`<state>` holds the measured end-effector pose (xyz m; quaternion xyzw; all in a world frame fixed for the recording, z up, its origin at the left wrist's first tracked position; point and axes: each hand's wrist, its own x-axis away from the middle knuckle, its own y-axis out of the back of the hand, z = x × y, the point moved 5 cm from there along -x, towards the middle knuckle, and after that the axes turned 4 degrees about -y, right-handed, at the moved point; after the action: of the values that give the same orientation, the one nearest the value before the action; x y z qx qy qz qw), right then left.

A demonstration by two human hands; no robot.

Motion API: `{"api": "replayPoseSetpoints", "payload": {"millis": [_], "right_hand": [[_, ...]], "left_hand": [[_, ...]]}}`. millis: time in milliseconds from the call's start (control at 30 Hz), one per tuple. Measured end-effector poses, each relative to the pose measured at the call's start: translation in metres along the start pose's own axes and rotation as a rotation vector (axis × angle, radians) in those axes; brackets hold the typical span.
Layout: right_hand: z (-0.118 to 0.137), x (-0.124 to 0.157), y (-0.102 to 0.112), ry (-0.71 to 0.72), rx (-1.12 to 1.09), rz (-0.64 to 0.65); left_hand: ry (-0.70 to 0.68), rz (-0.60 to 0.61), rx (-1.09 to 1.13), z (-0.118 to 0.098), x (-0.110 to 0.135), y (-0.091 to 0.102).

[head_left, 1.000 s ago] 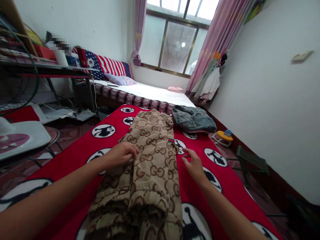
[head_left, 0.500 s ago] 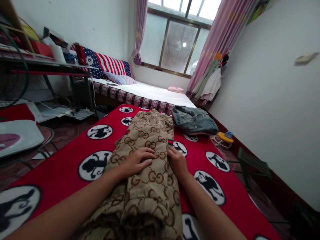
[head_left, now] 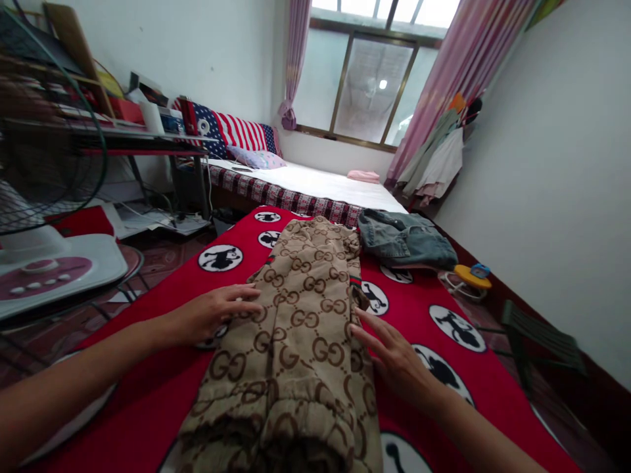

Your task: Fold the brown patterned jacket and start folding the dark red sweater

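Note:
Tan trousers [head_left: 310, 309] with a brown letter print lie lengthwise, legs folded together, on a red blanket. Their elastic cuffs are toward me. My left hand [head_left: 217, 312] is at the left edge of the trousers, fingers stretched out and the tips at the cloth. At the right edge, my right hand [head_left: 394, 351] has its fingers apart, with the tips at the fabric near a green and red stripe. Neither hand grips anything. A folded denim garment [head_left: 407, 238] lies beyond, to the right of the trousers.
The red blanket [head_left: 167, 289] has white circles with dark figures. Behind it stands a bed [head_left: 315, 179] with a white sheet. At the left are a cluttered desk [head_left: 133, 141] and a fan [head_left: 54, 263]. A yellow stool [head_left: 472, 276] and a dark green folding stool [head_left: 542, 338] stand at the right.
My left hand has moved off the top of the trousers to their left edge. My right hand's fingers have spread, and it has come nearer to me. The view has shifted left.

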<state>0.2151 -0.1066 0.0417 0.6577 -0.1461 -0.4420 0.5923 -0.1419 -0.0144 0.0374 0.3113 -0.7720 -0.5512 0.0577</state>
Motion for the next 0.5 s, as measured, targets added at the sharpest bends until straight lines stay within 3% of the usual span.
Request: {"api": "replayPoseSetpoints", "payload": {"millis": [133, 233, 300, 433, 500], "right_hand": [[0.007, -0.027, -0.005, 0.094, -0.013, 0.149], [0.015, -0.038, -0.013, 0.164, -0.085, 0.261], [0.018, -0.041, -0.015, 0.175, -0.187, 0.26], [0.0, -0.065, -0.012, -0.001, -0.391, 0.175], [-0.031, -0.096, 0.0, -0.253, -0.466, 0.063]], "left_hand": [[-0.06, 0.074, -0.008, -0.006, 0.009, 0.01], [-0.123, 0.16, -0.036, -0.018, 0.008, 0.005], [-0.168, 0.186, -0.008, -0.023, 0.008, -0.001], [-0.167, 0.042, 0.169, -0.02, -0.012, 0.006], [-0.002, -0.216, 0.285, -0.002, -0.043, 0.034]]}}
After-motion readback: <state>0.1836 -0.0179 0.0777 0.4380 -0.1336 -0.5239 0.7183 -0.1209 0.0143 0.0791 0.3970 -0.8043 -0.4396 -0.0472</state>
